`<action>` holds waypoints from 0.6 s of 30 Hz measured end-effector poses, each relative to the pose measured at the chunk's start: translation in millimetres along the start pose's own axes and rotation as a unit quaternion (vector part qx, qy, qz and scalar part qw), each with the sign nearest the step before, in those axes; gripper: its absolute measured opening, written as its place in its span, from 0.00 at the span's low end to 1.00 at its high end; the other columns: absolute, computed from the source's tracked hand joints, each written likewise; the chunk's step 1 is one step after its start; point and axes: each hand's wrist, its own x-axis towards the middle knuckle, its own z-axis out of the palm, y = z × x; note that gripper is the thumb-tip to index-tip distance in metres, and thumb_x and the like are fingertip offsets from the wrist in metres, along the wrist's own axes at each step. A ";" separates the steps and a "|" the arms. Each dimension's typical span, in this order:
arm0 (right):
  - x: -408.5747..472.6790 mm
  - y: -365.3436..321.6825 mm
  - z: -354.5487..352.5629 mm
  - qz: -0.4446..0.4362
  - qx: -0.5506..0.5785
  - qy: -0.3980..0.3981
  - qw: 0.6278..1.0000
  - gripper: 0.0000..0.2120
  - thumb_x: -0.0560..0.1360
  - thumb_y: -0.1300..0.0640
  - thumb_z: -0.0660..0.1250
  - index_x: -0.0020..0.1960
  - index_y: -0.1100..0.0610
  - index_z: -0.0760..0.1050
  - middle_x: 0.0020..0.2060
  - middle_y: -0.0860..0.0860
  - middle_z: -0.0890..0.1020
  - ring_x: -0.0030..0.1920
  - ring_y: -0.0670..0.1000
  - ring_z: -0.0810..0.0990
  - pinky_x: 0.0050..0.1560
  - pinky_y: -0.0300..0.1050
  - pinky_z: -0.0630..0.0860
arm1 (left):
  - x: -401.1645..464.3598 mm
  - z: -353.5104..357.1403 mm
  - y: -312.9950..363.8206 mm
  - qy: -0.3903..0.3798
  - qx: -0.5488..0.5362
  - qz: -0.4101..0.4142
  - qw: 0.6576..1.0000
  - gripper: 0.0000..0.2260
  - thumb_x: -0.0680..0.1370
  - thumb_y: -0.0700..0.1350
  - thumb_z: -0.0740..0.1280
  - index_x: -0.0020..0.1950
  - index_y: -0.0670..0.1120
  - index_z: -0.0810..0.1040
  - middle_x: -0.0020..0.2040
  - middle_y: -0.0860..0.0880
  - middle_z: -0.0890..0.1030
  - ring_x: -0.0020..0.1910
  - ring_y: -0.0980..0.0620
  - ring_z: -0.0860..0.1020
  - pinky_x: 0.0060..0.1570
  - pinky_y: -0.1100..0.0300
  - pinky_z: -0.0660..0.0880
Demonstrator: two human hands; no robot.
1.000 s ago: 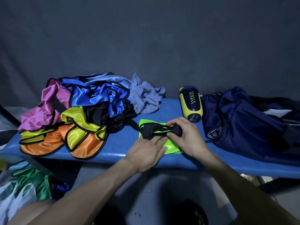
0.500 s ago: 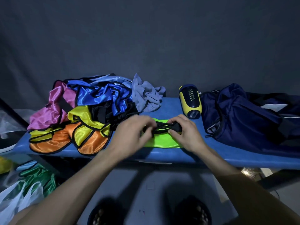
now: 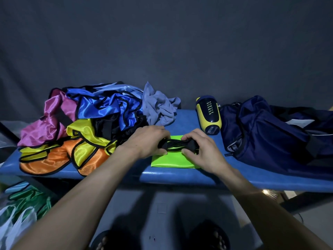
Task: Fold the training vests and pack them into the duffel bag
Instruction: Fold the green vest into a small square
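A long blue bench (image 3: 111,175) runs across the room in front of a dark grey backdrop. On its right end lies the navy duffel (image 3: 266,134), slumped and gaping toward the middle, a pale lining showing at its mouth. The left end carries a loose pile of vests (image 3: 81,127) edged in black: pink at the back left, blue on top, yellow and orange spilling toward the front edge. A crumpled grey cloth (image 3: 158,107) leans against the pile's right side. Between the cloth and the duffel a yellow and navy bottle (image 3: 209,114) lies on its side, just beside the bag.

At the bench's front middle sits the green vest (image 3: 171,159), folded into a flat, small rectangle, well short of the duffel and not in it. Its black straps (image 3: 177,143) are gathered in a bunch across the top of the fold. The left hand (image 3: 147,141) grips the left end of that bunch, fingers curled over it. The right hand (image 3: 200,148) pinches the right end, thumb underneath, fingers bent over the top. Both hands rest low on the vest, close together, with the straps stretched between them.

Below the bench at the left, more cloth, green and white (image 3: 23,208), lies in a heap on the floor. The person's feet show at the bottom, in dark sandals (image 3: 209,237).
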 end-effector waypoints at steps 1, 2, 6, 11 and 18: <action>-0.3 0.3 -2.5 -0.001 -0.004 -0.025 1.000 0.17 0.76 0.55 0.75 0.62 0.55 0.77 0.53 0.46 0.74 0.54 0.43 0.75 0.55 0.32 0.70 | 1.4 -0.1 2.1 0.004 0.007 -0.004 1.000 0.17 0.75 0.58 0.73 0.60 0.54 0.76 0.56 0.54 0.76 0.57 0.47 0.77 0.43 0.54 0.67; -0.9 0.1 -5.4 0.002 -0.009 -0.058 0.998 0.19 0.77 0.52 0.73 0.66 0.55 0.75 0.56 0.46 0.72 0.56 0.44 0.75 0.57 0.33 0.69 | 2.5 0.6 3.9 0.011 0.013 -0.007 1.000 0.16 0.76 0.57 0.73 0.59 0.54 0.75 0.56 0.54 0.76 0.56 0.46 0.77 0.42 0.54 0.66; -2.8 -0.3 -15.1 0.016 -0.059 -0.171 0.983 0.27 0.84 0.44 0.61 0.78 0.55 0.62 0.64 0.44 0.64 0.61 0.46 0.72 0.63 0.45 0.72 | 4.7 2.9 7.9 0.047 0.023 -0.012 0.999 0.11 0.75 0.52 0.71 0.54 0.52 0.74 0.53 0.53 0.78 0.52 0.45 0.78 0.41 0.54 0.66; -0.4 1.6 -20.2 0.003 -0.137 -0.185 0.973 0.24 0.84 0.52 0.61 0.79 0.54 0.63 0.68 0.46 0.64 0.60 0.55 0.76 0.61 0.54 0.75 | 4.2 7.9 10.2 0.077 0.016 -0.006 0.997 0.11 0.74 0.49 0.71 0.51 0.51 0.71 0.52 0.51 0.77 0.52 0.45 0.76 0.41 0.53 0.69; 9.4 -9.9 -15.5 -0.005 -0.304 -0.148 0.941 0.17 0.80 0.53 0.68 0.66 0.56 0.70 0.59 0.51 0.69 0.45 0.63 0.79 0.41 0.58 0.77 | 1.4 16.5 14.8 0.103 0.037 -0.006 0.994 0.13 0.76 0.49 0.71 0.50 0.50 0.67 0.51 0.50 0.75 0.53 0.45 0.74 0.41 0.52 0.67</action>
